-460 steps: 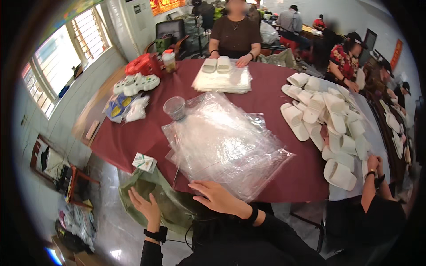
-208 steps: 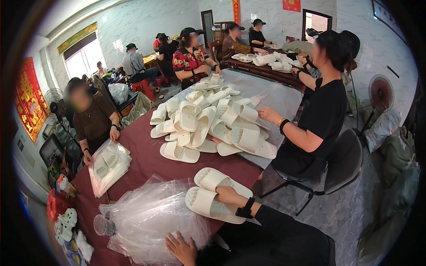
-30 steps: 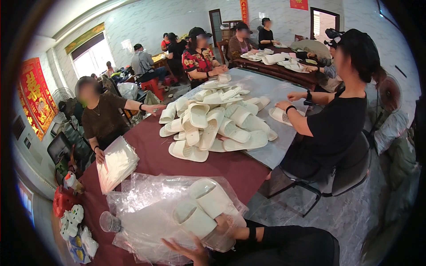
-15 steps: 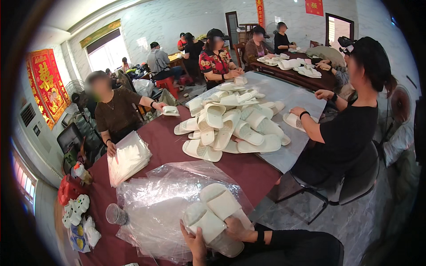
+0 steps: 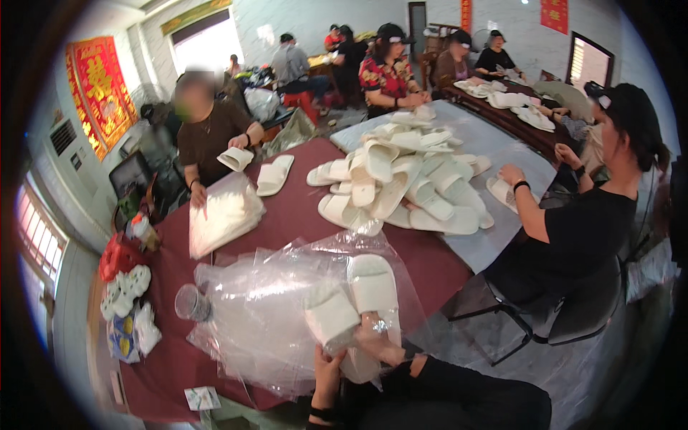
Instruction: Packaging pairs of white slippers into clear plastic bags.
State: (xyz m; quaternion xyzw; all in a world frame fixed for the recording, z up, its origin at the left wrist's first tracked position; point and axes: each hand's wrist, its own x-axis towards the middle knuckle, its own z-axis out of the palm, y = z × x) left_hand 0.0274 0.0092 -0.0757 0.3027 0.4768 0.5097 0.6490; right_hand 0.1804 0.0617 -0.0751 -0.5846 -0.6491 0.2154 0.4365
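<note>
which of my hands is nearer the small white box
Left: your left hand is right of the box, by a slipper; your right hand is farther right.

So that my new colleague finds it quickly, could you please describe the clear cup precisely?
On the dark-red tablecloth, find the spread of clear plastic bags in the foreground. At the left edge of this spread is the clear cup; it has a round rim, while the spread bags lie flat.

White clogs with holes (image 5: pixel 125 292) sit by a bright red lumpy thing (image 5: pixel 120 256) on the bench covered in dark red cloth (image 5: pixel 297 204). A clear round plastic cup (image 5: pixel 192 303) is near them. A long red and gold banner (image 5: pixel 102 89) hangs up behind.
</note>
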